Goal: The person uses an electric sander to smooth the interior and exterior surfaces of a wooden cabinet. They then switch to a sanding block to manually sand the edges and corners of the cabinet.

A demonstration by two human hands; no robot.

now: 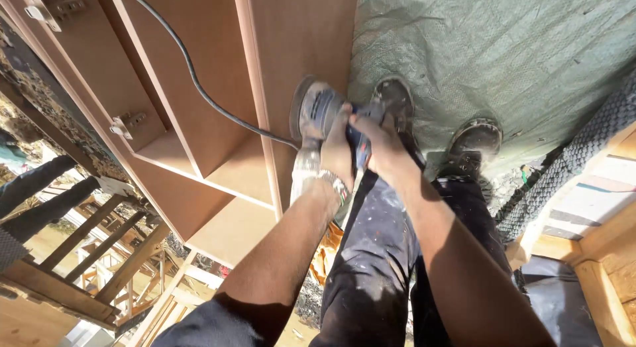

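While both hands clasp the grey-and-blue round-pad power sander (pixel 318 112), left hand (pixel 338 155) and right hand (pixel 381 145) press its pad against the brown wooden cabinet's (pixel 218 88) side panel edge for steadiness; black cord (pixel 199 88) trails clear across the shelves.

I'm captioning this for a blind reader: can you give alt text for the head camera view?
Both hands, left hand and right hand, grip a grey corded power sander against the edge of a brown wooden cabinet. Its black cable trails across the shelves; dusty work shoes stand on green tarpaulin.

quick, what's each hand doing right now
left hand: closed on the sander
right hand: closed on the sander's handle
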